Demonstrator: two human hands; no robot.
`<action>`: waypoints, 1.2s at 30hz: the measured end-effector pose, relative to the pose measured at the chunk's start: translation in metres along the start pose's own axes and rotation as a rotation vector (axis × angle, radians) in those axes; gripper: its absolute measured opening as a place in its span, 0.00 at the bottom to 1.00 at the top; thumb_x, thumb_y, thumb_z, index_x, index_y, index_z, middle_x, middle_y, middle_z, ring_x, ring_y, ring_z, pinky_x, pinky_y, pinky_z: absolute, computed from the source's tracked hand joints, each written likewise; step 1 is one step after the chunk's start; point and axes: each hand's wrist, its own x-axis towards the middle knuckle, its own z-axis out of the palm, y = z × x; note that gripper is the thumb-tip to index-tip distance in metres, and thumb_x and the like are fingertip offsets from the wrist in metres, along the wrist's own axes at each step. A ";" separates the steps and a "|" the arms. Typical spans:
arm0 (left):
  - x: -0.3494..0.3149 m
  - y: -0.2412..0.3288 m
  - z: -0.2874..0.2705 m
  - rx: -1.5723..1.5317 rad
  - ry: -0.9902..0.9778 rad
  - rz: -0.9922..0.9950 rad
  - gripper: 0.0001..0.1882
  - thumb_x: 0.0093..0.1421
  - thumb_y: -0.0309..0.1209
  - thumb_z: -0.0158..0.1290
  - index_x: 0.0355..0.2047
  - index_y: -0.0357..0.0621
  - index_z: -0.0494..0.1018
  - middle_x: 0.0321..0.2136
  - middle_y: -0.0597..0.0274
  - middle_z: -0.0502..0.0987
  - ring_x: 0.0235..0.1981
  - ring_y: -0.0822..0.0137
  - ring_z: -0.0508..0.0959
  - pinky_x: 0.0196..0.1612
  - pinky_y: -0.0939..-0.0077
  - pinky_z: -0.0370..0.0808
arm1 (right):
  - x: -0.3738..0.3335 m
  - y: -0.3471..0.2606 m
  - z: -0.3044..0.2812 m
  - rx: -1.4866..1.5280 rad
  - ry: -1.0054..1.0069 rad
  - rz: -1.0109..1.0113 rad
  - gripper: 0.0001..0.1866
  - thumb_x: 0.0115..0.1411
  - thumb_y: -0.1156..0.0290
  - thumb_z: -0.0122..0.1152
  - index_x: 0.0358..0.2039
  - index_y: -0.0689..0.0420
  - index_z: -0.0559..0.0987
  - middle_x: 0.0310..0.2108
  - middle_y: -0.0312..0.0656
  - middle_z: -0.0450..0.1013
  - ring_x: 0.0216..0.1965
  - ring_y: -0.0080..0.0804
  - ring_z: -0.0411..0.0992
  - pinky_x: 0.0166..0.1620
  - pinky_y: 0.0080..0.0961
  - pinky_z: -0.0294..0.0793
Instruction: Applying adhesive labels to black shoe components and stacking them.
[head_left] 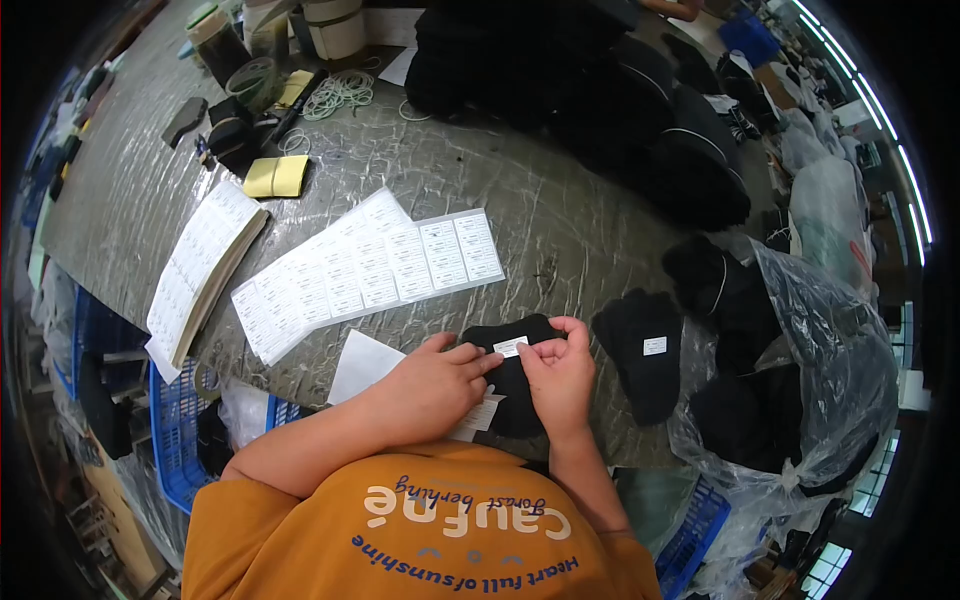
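Note:
A black fabric piece [516,396], long and rounded at the far end, lies at the near table edge in front of me. Stuck or laid on its upper part is a small white label [511,346]. My right hand [560,378] has its thumb on the label's right end and its forefinger by the far right edge of the piece, gripping there. Fingers of my left hand [440,388] lie across the piece from the left, tips at the label's left end; its thumb is mostly hidden. A similar black piece [637,370] with its own label lies to the right.
Overlapping label sheets [370,262] and a thick paper stack [205,265] lie to the left. Far left are a yellow pad [276,177], string [338,95] and jars [216,38]. Black bundles [640,120] fill the far side. A clear plastic bag [830,330] stands right.

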 end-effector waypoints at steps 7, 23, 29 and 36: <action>0.001 0.001 -0.001 0.014 0.001 -0.015 0.09 0.55 0.31 0.49 0.27 0.41 0.78 0.55 0.59 0.73 0.55 0.62 0.71 0.59 0.58 0.63 | 0.003 -0.003 0.000 -0.139 -0.006 -0.007 0.19 0.52 0.77 0.67 0.43 0.62 0.70 0.20 0.40 0.75 0.20 0.23 0.73 0.27 0.23 0.72; -0.014 -0.002 -0.002 -0.135 0.123 -0.002 0.07 0.54 0.28 0.51 0.23 0.37 0.72 0.52 0.51 0.75 0.57 0.53 0.70 0.61 0.55 0.62 | -0.004 0.008 -0.014 0.327 -0.078 0.093 0.03 0.59 0.81 0.59 0.32 0.62 0.74 0.24 0.31 0.70 0.24 0.12 0.66 0.29 0.11 0.68; -0.016 -0.003 0.001 -0.143 0.139 0.036 0.07 0.53 0.28 0.51 0.23 0.36 0.72 0.51 0.49 0.75 0.55 0.53 0.72 0.59 0.56 0.64 | -0.005 0.007 -0.014 0.185 -0.154 0.084 0.04 0.59 0.81 0.59 0.31 0.61 0.73 0.25 0.30 0.71 0.24 0.11 0.66 0.29 0.10 0.67; -0.014 0.000 0.004 -0.136 0.137 0.021 0.07 0.54 0.28 0.51 0.23 0.36 0.72 0.51 0.50 0.75 0.55 0.54 0.72 0.59 0.58 0.64 | -0.005 0.009 -0.008 0.114 -0.123 0.039 0.03 0.57 0.80 0.61 0.28 0.62 0.75 0.21 0.31 0.72 0.22 0.11 0.67 0.26 0.13 0.67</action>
